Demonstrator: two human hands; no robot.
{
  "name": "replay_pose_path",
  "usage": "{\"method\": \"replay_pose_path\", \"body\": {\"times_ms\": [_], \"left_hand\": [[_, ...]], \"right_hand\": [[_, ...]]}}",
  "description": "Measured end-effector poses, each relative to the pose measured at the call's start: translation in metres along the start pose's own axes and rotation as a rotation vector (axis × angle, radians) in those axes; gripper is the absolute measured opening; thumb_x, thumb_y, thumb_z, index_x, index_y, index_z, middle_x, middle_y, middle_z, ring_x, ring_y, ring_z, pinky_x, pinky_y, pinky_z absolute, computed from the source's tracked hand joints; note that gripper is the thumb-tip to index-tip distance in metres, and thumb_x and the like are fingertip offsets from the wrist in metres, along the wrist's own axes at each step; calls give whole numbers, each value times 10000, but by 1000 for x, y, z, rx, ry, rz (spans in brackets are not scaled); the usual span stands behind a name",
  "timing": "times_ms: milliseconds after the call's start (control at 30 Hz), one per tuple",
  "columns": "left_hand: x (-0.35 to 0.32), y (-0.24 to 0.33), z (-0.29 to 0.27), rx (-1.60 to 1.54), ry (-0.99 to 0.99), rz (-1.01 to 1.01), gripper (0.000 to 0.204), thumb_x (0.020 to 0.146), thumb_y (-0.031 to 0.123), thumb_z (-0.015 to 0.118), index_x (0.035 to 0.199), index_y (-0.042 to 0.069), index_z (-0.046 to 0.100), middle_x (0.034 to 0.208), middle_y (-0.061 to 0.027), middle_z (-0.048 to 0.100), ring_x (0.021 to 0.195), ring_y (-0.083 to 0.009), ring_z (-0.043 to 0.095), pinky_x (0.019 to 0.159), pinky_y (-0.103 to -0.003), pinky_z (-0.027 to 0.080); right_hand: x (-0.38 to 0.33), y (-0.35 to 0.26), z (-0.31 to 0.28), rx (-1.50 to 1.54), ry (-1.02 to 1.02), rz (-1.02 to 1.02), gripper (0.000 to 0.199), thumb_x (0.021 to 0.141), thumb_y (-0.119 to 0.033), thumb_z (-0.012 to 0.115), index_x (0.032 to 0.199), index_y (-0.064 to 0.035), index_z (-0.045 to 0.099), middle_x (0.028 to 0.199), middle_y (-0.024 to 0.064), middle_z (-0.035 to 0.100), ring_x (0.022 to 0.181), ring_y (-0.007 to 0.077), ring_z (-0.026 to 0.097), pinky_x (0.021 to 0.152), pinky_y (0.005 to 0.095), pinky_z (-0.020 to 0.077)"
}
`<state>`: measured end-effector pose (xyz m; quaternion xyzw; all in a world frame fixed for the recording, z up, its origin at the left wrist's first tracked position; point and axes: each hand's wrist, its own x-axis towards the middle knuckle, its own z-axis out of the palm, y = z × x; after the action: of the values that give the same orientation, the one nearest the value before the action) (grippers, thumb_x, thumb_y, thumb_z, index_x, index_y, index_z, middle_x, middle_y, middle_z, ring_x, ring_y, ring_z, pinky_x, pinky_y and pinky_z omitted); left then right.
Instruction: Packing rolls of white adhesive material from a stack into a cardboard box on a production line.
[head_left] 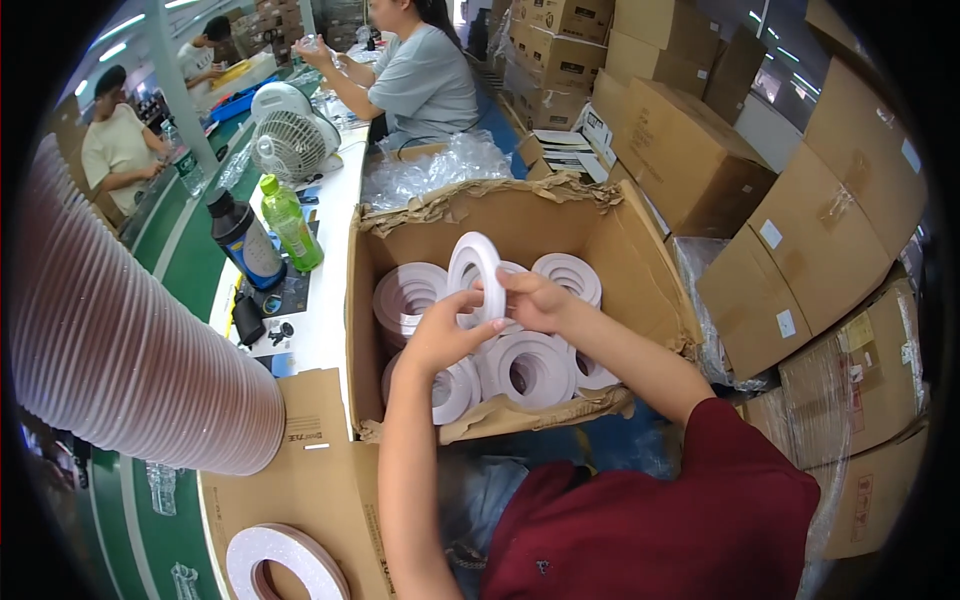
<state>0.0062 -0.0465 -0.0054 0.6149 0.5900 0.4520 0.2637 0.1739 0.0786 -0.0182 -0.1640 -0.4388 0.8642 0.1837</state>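
Note:
A pale pinkish-white ring (493, 280) is held up on edge over an open cardboard box (640, 270). My left hand (445, 328) grips its lower near side, thumb against the rim. Fingers of my right hand (537, 301) pinch the same ring from the right. Stacks of similar rings fill part of the box below, among them one stack (527, 398) at the front and another stack (568, 268) at the back right. My hands and the held ring hide some of these stacks.
At the left rises a tall leaning stack of rings (160, 340). More rings (240, 562) lie on flat cardboard (310, 490). A black bottle (245, 245), green bottle (290, 225) and fan (290, 135) stand on the table. Cartons (690, 140) are piled right; a person (425, 90) sits ahead.

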Motion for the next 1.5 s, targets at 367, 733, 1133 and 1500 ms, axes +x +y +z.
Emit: {"method": "replay_pose_path", "body": {"times_ms": [367, 733, 1133, 1500], "left_hand": [[13, -42, -18, -426, 98, -324, 366, 912, 297, 505, 950, -33, 658, 822, -76, 662, 797, -162, 616, 731, -297, 467], [17, -22, -32, -903, 467, -565, 450, 932, 346, 331, 976, -11, 600, 654, -44, 534, 590, -186, 529, 612, -319, 463], [11, -24, -29, -631, 443, -484, 474, 984, 394, 418, 930, -35, 612, 646, -30, 501, 557, -151, 495, 557, -296, 423], [13, -23, -29, -529, 438, -433, 468, 997, 389, 411, 879, -12, 621, 653, -27, 515, 567, -128, 490, 545, -284, 414]], "right_hand": [[26, 7, -18, 171, 107, -121, 406, 921, -319, 621, 1155, 12, 592, 1050, 93, 650, 944, 182, 608, 844, 343, 495], [18, -17, -36, 84, 183, -161, 358, 902, -300, 652, 1054, 24, 638, 964, 94, 664, 882, 182, 639, 777, 315, 516], [-7, -42, -5, -124, -198, -425, 617, 839, -266, 735, 1309, 51, 493, 1193, 112, 604, 1109, 169, 575, 929, 309, 463], [19, -23, -10, -392, 165, 38, 515, 869, -228, 710, 1227, 86, 513, 1071, 131, 655, 920, 150, 626, 834, 274, 493]]}}
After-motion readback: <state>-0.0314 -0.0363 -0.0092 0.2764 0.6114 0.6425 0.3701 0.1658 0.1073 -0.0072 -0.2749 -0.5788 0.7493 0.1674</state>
